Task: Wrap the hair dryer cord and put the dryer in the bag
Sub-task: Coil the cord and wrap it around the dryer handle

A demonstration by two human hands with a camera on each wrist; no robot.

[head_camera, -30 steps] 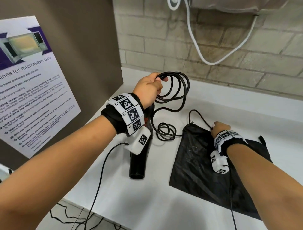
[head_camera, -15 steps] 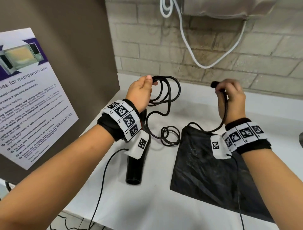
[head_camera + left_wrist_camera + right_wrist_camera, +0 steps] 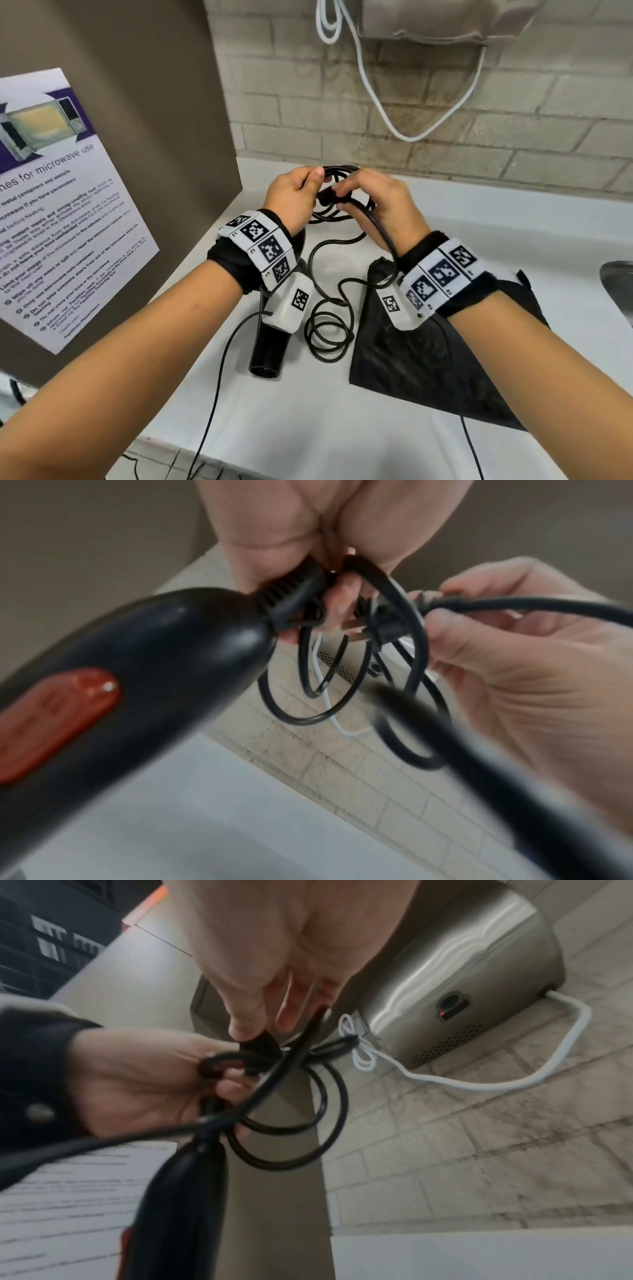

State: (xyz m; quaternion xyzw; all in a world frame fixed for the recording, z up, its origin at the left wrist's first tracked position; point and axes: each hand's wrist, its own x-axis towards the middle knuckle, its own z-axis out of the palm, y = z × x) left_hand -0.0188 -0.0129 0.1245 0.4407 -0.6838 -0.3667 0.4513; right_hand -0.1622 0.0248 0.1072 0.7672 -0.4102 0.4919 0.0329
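Hiding most of the glossy black hair dryer [image 3: 268, 349] under the left wrist; left hand [image 3: 291, 198] fingers curled round round-looped rubbery cord [image 3: 329, 308] coils, right hand [image 3: 380, 205] fingers pinching the plug [image 3: 383, 631]; limp black bag [image 3: 428, 370] flat on desk [image 3: 308, 428] below.

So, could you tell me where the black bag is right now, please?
In the head view, the black bag lies flat on the white counter, right of centre, beneath the right hand and beside the loose cord loops.

A shared workplace kitchenette: microwave-use notice [image 3: 65, 205], white counter [image 3: 308, 428], tiled wall [image 3: 479, 130], steel sink edge [image 3: 620, 274].
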